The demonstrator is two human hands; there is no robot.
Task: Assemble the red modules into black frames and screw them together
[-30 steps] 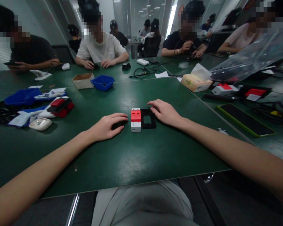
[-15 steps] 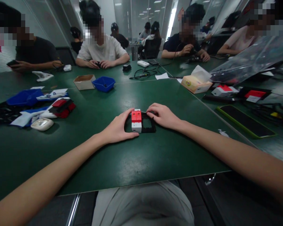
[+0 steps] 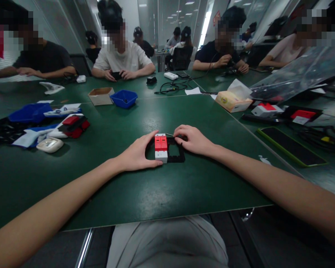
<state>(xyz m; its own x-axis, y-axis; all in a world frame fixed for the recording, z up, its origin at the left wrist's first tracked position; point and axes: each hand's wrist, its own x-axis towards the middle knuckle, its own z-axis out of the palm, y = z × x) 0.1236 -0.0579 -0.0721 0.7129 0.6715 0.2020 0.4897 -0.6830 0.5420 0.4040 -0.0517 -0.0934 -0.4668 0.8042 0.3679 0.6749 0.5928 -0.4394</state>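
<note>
A red-and-white electrical module [image 3: 161, 144] stands on the green table in front of me, at the left side of a flat black frame [image 3: 176, 158]. My left hand [image 3: 138, 150] grips the module from the left, with its fingers at the far end and its thumb at the near end. At the frame's far right corner, my right hand [image 3: 194, 139] is closed on what looks like a small screwdriver [image 3: 170, 134]. Its thin shaft points left toward the module's far end, and a dark handle shows partly under the fingers. Where the tip touches is too small to tell.
On the left lie blue trays [image 3: 30, 112], gloves [image 3: 63, 111] and a white computer mouse [image 3: 50, 145]. A cardboard box [image 3: 100, 97] and a blue bin [image 3: 124, 99] stand farther back. Rightward are a tissue box [image 3: 233, 101], a green-edged phone-like slab [image 3: 290, 145] and cables. Several people sit around.
The view has tilted slightly. My right hand has shifted a little and more of the screwdriver's shaft and handle shows. My left hand keeps its grip on the module.
</note>
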